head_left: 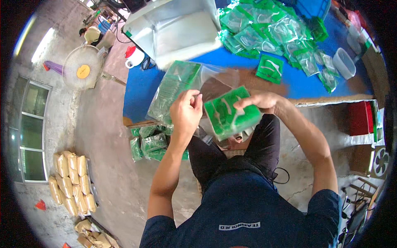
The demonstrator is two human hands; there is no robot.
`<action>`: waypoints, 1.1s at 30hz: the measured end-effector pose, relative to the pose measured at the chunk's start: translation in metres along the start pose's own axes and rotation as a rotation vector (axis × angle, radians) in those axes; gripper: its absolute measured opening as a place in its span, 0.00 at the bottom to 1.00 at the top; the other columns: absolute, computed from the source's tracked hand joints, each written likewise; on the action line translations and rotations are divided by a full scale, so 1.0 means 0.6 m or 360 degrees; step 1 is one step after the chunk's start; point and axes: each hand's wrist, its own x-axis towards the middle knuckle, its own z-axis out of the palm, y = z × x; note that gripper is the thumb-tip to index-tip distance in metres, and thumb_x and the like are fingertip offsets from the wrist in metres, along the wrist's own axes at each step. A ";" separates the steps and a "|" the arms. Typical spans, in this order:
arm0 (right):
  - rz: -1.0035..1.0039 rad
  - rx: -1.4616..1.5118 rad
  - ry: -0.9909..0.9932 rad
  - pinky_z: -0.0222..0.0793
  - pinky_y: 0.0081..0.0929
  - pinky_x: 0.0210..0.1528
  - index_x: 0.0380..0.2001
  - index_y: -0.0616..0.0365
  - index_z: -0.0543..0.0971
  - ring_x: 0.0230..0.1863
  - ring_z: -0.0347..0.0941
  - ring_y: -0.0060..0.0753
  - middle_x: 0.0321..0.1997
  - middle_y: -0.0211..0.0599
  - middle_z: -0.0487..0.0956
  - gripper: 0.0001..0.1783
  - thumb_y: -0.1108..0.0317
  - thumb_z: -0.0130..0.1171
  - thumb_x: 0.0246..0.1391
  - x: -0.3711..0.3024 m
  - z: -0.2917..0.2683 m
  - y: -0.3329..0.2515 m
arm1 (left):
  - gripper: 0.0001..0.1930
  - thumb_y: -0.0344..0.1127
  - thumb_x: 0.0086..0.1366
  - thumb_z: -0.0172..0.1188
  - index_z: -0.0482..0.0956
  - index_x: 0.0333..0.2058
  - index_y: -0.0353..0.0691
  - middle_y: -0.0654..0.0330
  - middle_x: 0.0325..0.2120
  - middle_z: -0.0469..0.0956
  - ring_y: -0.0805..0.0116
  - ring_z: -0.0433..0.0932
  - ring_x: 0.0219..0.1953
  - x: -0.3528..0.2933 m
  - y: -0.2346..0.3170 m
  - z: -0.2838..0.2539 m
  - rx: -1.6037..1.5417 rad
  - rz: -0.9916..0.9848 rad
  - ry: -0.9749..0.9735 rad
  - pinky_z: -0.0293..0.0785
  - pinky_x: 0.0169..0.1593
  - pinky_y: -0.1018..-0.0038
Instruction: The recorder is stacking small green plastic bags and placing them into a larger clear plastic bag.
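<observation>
My right hand (264,102) grips a thick stack of green packets (217,111) over my lap, thumb on top and the other fingers hidden beneath. The top packet shows pale curved shapes on green. Just left of the stack is my left hand (186,113), its fingers curled and pinched. Whatever is between its fingertips is too small to make out. Behind the left hand a clear plastic bag (215,76) lies on the blue table (136,93), filled at its left part with a row of green packets (182,74). One loose green packet (269,68) rests right of the bag.
A large pile of green packets (269,31) covers the table's far right, beside a clear plastic tub (344,63). A metal tray (182,35) stands far left, near a white and red jug (134,57). Filled bags (153,142) sit below the table edge, left. A fan (82,68) stands beyond.
</observation>
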 end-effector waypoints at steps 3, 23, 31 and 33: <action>0.0073 0.0181 0.0170 0.74 0.31 0.50 0.53 0.57 0.75 0.46 0.76 0.28 0.46 0.34 0.80 0.28 0.57 0.68 0.50 0.044 0.006 0.005 | 0.05 0.28 0.55 0.66 0.80 0.31 0.40 0.58 0.19 0.75 0.65 0.73 0.17 0.011 0.028 0.006 0.0129 0.0197 0.0040 0.68 0.23 0.71; -0.0425 -0.0700 0.0409 0.64 0.47 0.59 0.63 0.57 0.62 0.64 0.62 0.43 0.61 0.47 0.70 0.45 0.38 0.60 0.52 0.295 0.050 0.037 | 0.40 0.46 0.66 0.60 0.49 0.67 0.34 0.45 0.60 0.66 0.62 0.67 0.61 0.050 -0.287 -0.079 -0.1235 -0.1016 -0.0013 0.61 0.63 0.71; -0.0118 -0.0572 0.0882 0.68 0.42 0.58 0.65 0.74 0.45 0.57 0.71 0.58 0.58 0.73 0.67 0.64 0.28 0.57 0.47 0.273 0.089 0.011 | 0.38 0.49 0.72 0.48 0.40 0.71 0.43 0.49 0.66 0.57 0.61 0.58 0.67 0.044 -0.283 -0.077 -0.1887 -0.1003 -0.0466 0.53 0.68 0.68; -0.0276 -0.0916 0.0904 0.66 0.40 0.60 0.65 0.75 0.45 0.59 0.69 0.59 0.60 0.72 0.66 0.63 0.28 0.54 0.50 0.275 0.079 0.043 | 0.37 0.47 0.71 0.47 0.40 0.71 0.44 0.50 0.68 0.53 0.59 0.56 0.68 0.038 -0.280 -0.071 -0.2075 -0.0989 -0.0522 0.50 0.69 0.67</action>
